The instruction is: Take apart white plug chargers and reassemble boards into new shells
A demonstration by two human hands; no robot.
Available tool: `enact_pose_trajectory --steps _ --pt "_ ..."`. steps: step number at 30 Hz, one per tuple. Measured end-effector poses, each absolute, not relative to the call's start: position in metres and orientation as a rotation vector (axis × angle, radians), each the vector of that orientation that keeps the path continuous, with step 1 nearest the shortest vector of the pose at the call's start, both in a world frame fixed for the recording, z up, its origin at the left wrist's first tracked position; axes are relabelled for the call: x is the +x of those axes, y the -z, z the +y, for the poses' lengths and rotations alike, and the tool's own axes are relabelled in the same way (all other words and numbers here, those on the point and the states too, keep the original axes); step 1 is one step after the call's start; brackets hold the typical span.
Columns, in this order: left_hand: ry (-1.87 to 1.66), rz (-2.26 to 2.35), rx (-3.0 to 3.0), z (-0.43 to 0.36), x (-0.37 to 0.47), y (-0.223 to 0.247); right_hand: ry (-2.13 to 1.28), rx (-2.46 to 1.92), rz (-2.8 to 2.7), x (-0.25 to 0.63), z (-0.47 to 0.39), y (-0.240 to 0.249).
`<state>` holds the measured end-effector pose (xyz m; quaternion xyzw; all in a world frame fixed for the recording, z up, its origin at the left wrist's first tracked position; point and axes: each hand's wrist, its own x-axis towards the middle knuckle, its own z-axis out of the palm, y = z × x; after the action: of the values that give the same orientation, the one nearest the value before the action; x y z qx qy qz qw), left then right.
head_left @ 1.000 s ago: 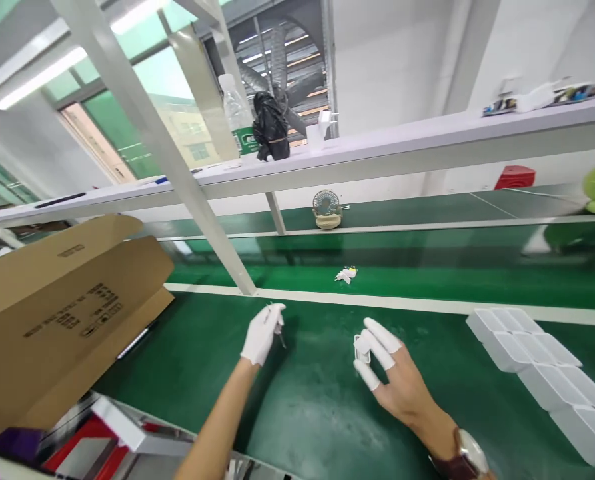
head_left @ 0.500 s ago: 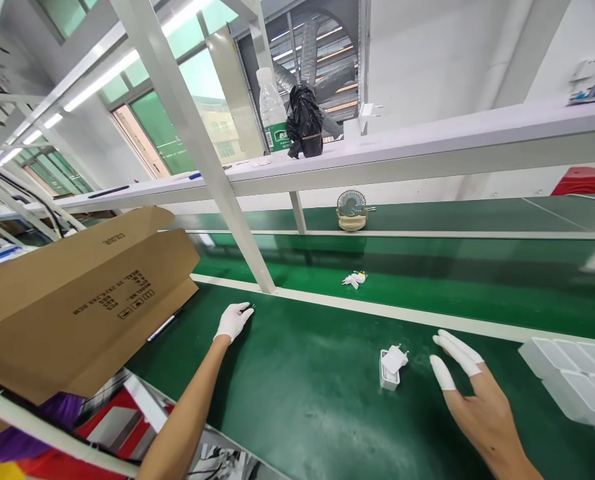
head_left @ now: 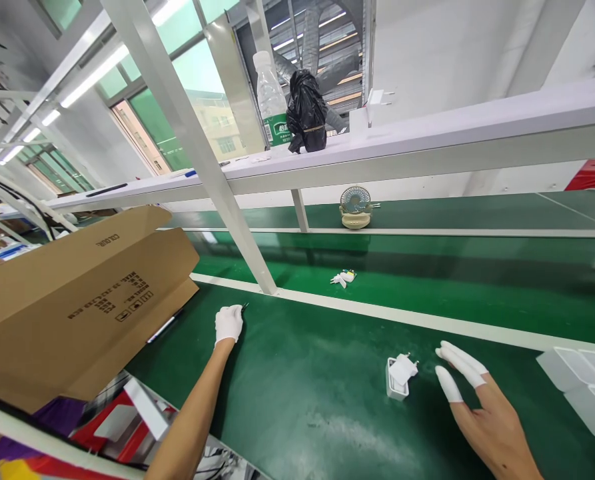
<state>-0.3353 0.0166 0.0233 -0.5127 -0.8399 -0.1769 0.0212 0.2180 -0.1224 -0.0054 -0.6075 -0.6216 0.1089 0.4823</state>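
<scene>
My left hand (head_left: 228, 325), in a white glove, is closed low over the green work surface, left of centre. A small dark, thin tip (head_left: 245, 307) pokes out beyond its fingers; the rest is hidden in the grip. On the right, my right hand (head_left: 492, 417) hovers with fingers apart and white covers on several of them, holding nothing. Just left of it sits an open white plug housing (head_left: 396, 387), with a white cover piece with pins (head_left: 404, 368) lying tilted on top.
A large cardboard box (head_left: 92, 300) stands at the left. Small white plug parts (head_left: 344, 277) lie on the green belt (head_left: 442, 293) behind the pale rail. A small fan (head_left: 356, 208) is farther back. Clear plastic bins (head_left: 584, 380) stand at right. A slanted post (head_left: 227, 207) rises ahead.
My left hand's fingers have curled in more, and the hand has shifted slightly left. The plug parts on the belt have drifted left. My right hand stays open; the view has shifted slightly.
</scene>
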Motion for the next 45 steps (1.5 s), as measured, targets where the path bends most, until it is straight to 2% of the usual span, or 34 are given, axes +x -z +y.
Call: enact_pose_trajectory --steps 5,9,13,17,21,26,31,37,41,45 --pt "0.657 -2.56 -1.636 0.018 -0.333 -0.05 -0.201 -1.444 -1.538 0.215 -0.121 0.007" --pt "0.831 -2.391 -1.858 0.025 -0.301 -0.072 -0.183 -1.456 -1.632 0.214 -0.116 0.019" --pt "0.916 -2.201 -2.289 0.051 -0.236 -0.064 -0.092 -1.476 -1.764 0.214 -0.107 0.041" --pt "0.985 -2.127 -2.481 0.102 -0.172 -0.05 0.041 -1.419 -1.808 0.213 -0.096 0.056" --pt "1.075 -2.214 -2.589 0.143 -0.12 -0.057 0.031 -1.4 -1.86 0.211 -0.091 0.05" --pt "1.105 -2.368 -2.716 0.149 -0.065 -0.079 -0.011 -1.523 -1.877 0.209 -0.092 0.025" --pt "0.923 -2.272 -3.094 0.129 0.0 -0.097 -0.032 -1.585 -1.89 0.207 -0.094 0.012" --pt "0.32 -1.677 -3.673 0.077 0.098 -0.094 -0.038 -1.597 -1.893 0.208 -0.094 0.015" --pt "0.078 -1.288 -3.749 0.057 0.137 -0.086 -0.026 -1.582 -1.913 0.209 -0.091 0.023" --pt "-0.068 -1.165 -3.645 0.061 0.135 -0.082 -0.021 -1.491 -1.979 0.205 -0.091 0.045"
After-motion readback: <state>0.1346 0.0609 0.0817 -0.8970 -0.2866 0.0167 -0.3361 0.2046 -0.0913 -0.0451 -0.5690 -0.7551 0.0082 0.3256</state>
